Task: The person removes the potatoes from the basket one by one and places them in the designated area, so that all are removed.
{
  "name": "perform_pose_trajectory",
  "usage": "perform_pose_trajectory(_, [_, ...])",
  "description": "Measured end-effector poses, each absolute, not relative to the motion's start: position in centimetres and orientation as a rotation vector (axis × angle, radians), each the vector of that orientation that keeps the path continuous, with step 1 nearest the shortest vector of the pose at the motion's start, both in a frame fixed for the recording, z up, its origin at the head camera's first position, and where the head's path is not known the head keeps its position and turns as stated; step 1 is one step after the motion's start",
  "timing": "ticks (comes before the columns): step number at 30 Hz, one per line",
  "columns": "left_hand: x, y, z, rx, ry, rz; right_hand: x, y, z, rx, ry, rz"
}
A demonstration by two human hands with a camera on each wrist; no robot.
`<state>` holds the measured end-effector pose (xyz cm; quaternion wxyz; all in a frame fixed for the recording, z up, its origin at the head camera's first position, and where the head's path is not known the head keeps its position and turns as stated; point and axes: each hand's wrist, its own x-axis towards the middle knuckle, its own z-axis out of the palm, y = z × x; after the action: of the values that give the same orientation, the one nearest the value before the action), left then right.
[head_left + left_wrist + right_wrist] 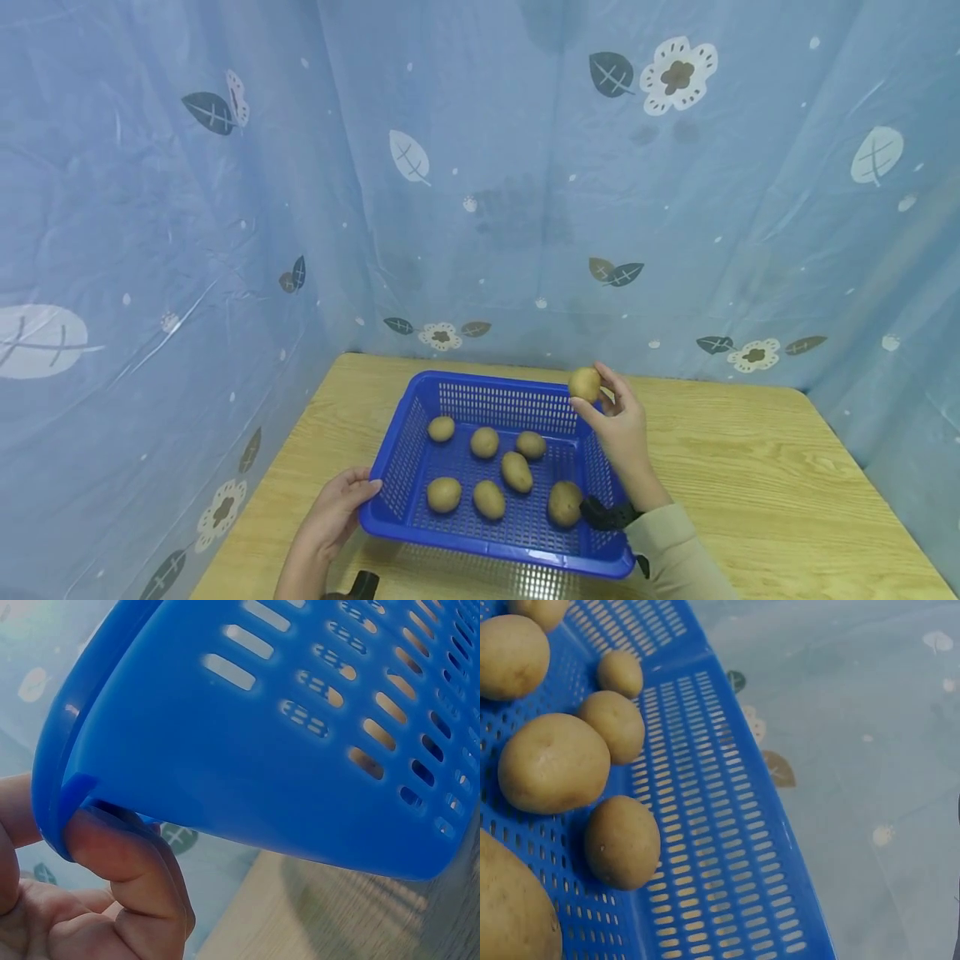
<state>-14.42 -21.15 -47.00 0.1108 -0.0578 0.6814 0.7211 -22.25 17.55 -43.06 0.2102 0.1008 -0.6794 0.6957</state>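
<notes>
A blue plastic basket (491,550) with slotted walls sits in front of me with several potatoes (489,500) spread over its floor. At its left end my left hand (333,508) grips the rim, thumb on top. The left wrist view shows curled fingers (124,859) hooked under the lip of the basket (187,750). Over the far right corner, my right hand (618,417) pinches a potato (584,384) between thumb and fingers. The right wrist view looks down on potatoes (555,763) inside the basket; the right hand and its potato are out of that view.
The basket is over a light wood-grain table (765,467), whose surface extends to the right. A blue curtain (510,225) with leaf and flower prints hangs along the back and sides. A black wrist strap (607,514) on the right arm overlaps the basket's right wall.
</notes>
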Motion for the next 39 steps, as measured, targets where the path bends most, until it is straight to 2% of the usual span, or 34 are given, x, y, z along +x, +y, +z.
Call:
perform_pose_trajectory(17, [-14.5, -20.9, -46.7, -0.222, 2.05, 2.109, -21.1, 21.2, -41.4, 0.183, -1.803, 1.942])
perform_pose_trajectory(39, [-14.5, -21.0, -47.0, -0.212, 2.031, 2.125, -21.0, 25.6, -44.0, -0.024, -2.004, 1.641])
